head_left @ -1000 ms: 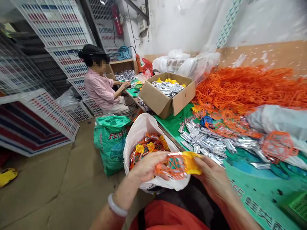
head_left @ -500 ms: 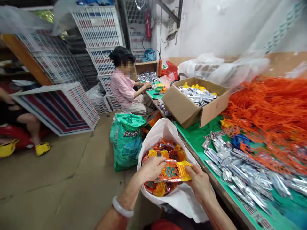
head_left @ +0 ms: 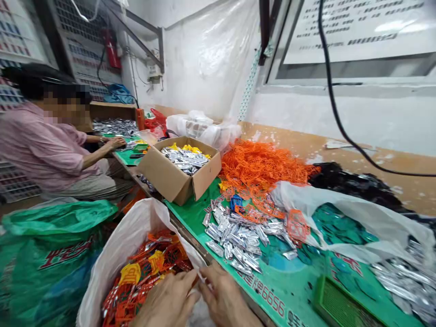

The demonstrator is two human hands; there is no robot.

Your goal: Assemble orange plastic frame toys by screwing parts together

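My left hand and my right hand come together at the near rim of a white sack, beside the table edge. The fingers of both are closed on the sack's rim, though the fingertips are partly hidden. Inside the sack lies a pile of orange and yellow plastic toy-like pieces, some with silvery parts. My left hand covers part of this pile.
A green bag stands left of the sack, near a seated co-worker. On the green-covered table are a cardboard box, silver pieces, orange plastic frames, a white bag of teal pieces and a green tray.
The view has swung right. The orange and yellow piece that both hands held has been let go, and the hands have moved to the sack's rim.
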